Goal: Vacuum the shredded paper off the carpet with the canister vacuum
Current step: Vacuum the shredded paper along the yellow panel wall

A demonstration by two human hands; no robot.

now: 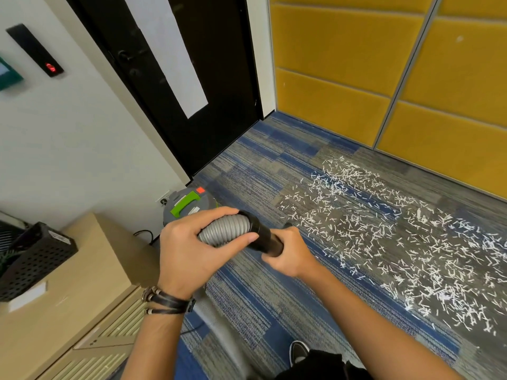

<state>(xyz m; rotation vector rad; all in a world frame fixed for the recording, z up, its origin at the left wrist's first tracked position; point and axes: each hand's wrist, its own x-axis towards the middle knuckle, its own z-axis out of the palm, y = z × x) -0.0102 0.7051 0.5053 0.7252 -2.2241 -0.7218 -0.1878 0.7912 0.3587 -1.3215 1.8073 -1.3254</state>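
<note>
White shredded paper (397, 242) lies scattered in a wide band over the blue and grey carpet (260, 187) on the right. The grey canister vacuum (186, 204) with a green handle stands by the wall beyond my hands. My left hand (192, 253) grips the grey ribbed hose (225, 229) near its end. My right hand (290, 253) grips the black tube (266, 237) that joins the hose. Both are held above the carpet at the centre of the view. The tube's far end is hidden behind my right hand.
A light wooden cabinet (82, 283) with a black perforated box (35, 256) on it stands at the left. A black door (192, 78) is ahead and yellow wall panels (384, 78) run along the right. A cable (145, 234) trails by the wall. My shoe (299, 352) shows at the bottom.
</note>
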